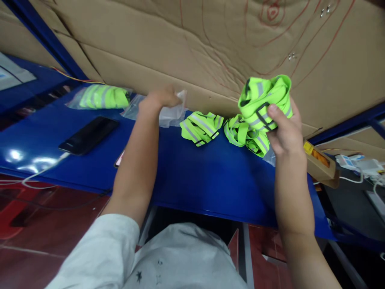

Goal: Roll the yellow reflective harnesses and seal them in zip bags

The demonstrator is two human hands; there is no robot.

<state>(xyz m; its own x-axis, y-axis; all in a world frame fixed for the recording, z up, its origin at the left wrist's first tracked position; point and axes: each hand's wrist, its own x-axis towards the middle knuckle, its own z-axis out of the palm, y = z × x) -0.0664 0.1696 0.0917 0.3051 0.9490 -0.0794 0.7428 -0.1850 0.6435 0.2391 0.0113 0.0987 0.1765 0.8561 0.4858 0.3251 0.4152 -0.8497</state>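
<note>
While left hand [165, 97] pinches crinkled plastic [173, 114] | right hand [285, 128]: looped neon webbing [266, 102]

A pale grey, faintly greenish shirt [183, 257] is being worn, its loose, matte cloth being gathered into soft creases at the near edge of the view. On the left, the arm is being covered by a wide short sleeve [100, 249] in the same plain cloth, which is being ended near the elbow by a straight hem [120, 218], while both forearms are being left bare down to the hands. Low on the shirt front, a small dark star-shaped print [138, 276] is being shown, with smaller, fainter marks [160, 262] being seen just to its right.
</note>
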